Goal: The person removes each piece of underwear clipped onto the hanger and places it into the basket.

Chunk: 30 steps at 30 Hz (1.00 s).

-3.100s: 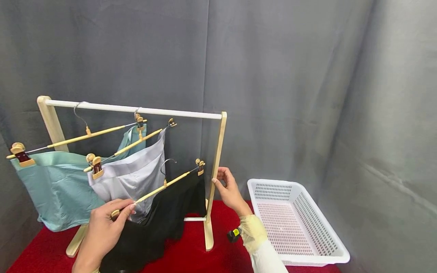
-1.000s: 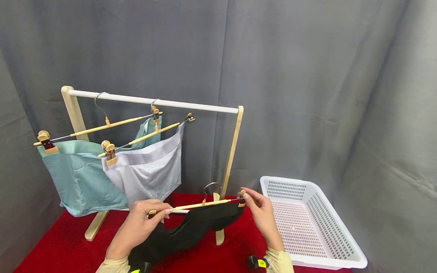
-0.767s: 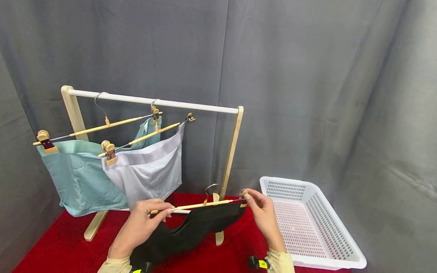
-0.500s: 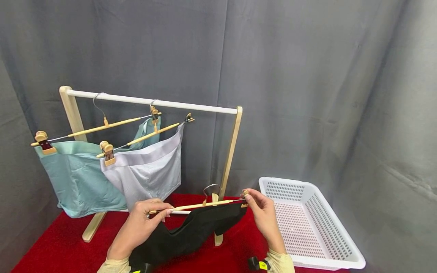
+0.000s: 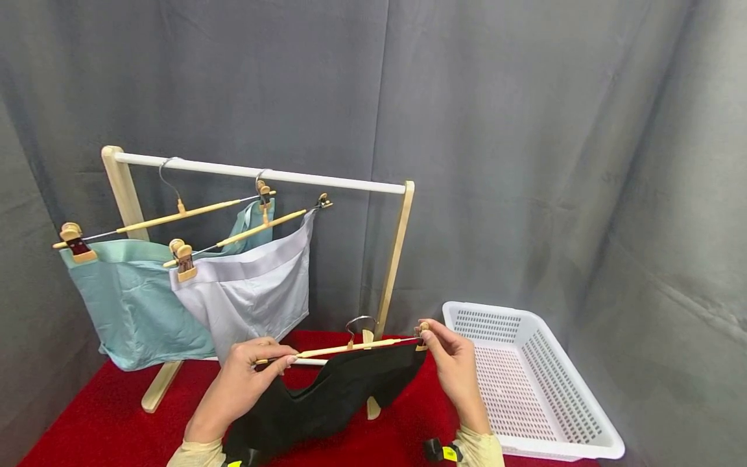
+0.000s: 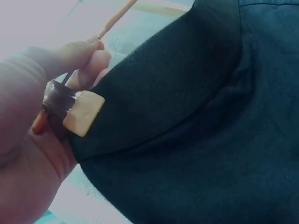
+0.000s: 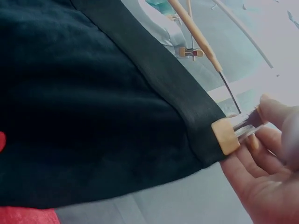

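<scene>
In the head view, a clip hanger [image 5: 350, 347] is held nearly level in front of the rack, with black underpants [image 5: 327, 402] hanging from it. The left hand [image 5: 236, 383] pinches the bar near its left end. Beside those fingers, the left clip [image 6: 84, 113] bites the waistband in the left wrist view. At the other end, the right hand [image 5: 455, 366] pinches the right clip [image 7: 225, 136], which also bites the waistband. The metal hook stands up from the bar, apart from the rack's rail. Part of the black cloth is hidden behind the left forearm.
A wooden rack [image 5: 394, 259] with a white rail [image 5: 327, 180] carries teal underpants [image 5: 131, 298] and lavender underpants [image 5: 257, 285] on clip hangers. A white plastic basket [image 5: 560, 449] stands at right. Red cloth [image 5: 105, 402] covers the table; grey curtains [image 5: 496, 143] hang behind.
The right hand has left the rack's post and taken hold of the right clip. The hanger has come down and turned nearly level. Lately the right clip has shifted slightly outward to the right.
</scene>
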Each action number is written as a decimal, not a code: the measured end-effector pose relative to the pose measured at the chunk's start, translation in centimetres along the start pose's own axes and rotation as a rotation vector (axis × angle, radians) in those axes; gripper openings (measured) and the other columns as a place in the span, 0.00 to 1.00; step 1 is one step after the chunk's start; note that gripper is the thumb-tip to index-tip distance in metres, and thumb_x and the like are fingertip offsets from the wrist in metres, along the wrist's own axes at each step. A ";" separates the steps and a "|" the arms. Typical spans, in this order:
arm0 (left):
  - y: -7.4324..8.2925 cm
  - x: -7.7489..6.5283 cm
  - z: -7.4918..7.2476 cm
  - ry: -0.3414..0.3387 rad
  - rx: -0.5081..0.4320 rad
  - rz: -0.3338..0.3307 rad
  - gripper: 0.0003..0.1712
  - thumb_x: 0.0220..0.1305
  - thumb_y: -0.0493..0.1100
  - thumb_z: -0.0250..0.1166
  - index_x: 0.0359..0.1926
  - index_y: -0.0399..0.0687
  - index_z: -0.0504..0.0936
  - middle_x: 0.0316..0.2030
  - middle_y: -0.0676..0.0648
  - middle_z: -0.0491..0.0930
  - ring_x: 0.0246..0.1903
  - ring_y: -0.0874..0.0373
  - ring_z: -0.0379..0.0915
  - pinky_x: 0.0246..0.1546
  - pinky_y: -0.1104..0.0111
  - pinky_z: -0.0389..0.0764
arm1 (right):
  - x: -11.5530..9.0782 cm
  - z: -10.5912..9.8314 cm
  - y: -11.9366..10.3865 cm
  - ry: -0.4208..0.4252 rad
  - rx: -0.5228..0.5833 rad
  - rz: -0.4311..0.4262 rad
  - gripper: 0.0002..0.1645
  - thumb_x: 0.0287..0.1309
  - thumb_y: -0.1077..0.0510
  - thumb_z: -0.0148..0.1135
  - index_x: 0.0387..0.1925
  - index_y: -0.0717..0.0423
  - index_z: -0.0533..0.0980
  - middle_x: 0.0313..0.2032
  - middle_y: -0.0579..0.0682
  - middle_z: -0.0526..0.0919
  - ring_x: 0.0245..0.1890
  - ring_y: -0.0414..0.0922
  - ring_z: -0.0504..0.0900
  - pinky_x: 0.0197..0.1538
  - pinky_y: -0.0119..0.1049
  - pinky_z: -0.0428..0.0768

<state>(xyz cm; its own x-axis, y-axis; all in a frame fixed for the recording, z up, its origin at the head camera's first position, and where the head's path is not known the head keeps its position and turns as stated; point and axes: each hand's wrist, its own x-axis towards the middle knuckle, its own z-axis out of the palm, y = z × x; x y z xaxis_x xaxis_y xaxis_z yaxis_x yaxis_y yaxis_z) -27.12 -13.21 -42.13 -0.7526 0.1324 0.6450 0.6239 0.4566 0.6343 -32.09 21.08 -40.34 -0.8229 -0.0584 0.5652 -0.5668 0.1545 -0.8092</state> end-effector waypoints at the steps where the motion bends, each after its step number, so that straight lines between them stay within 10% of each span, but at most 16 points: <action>1: 0.0 0.0 0.1 0.001 -0.003 0.002 0.09 0.53 0.50 0.66 0.37 0.62 0.84 0.25 0.60 0.77 0.23 0.64 0.68 0.23 0.71 0.72 | 0.0 0.0 0.4 0.008 0.005 -0.011 0.19 0.58 0.59 0.57 0.49 0.64 0.75 0.42 0.60 0.82 0.43 0.49 0.80 0.48 0.33 0.76; 20: 0.0 -0.2 0.6 0.046 0.016 -0.008 0.08 0.52 0.44 0.68 0.35 0.60 0.84 0.27 0.62 0.78 0.23 0.65 0.68 0.24 0.71 0.71 | 0.1 0.2 1.6 0.042 0.040 -0.106 0.15 0.57 0.63 0.57 0.45 0.65 0.77 0.37 0.65 0.81 0.36 0.49 0.80 0.42 0.35 0.79; 30: 3.6 0.4 0.0 0.082 0.008 -0.012 0.11 0.46 0.33 0.69 0.32 0.51 0.85 0.25 0.56 0.78 0.22 0.64 0.68 0.23 0.71 0.71 | 0.3 0.2 2.0 0.055 0.050 -0.186 0.14 0.56 0.66 0.57 0.44 0.69 0.76 0.35 0.64 0.81 0.34 0.48 0.80 0.38 0.34 0.79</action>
<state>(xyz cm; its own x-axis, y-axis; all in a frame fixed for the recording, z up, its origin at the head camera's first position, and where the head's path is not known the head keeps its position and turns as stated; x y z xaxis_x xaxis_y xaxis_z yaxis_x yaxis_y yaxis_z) -25.19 -11.57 -39.60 -0.7400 0.0549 0.6703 0.6131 0.4649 0.6387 -33.48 21.20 -41.82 -0.7009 -0.0270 0.7128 -0.7115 0.0972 -0.6959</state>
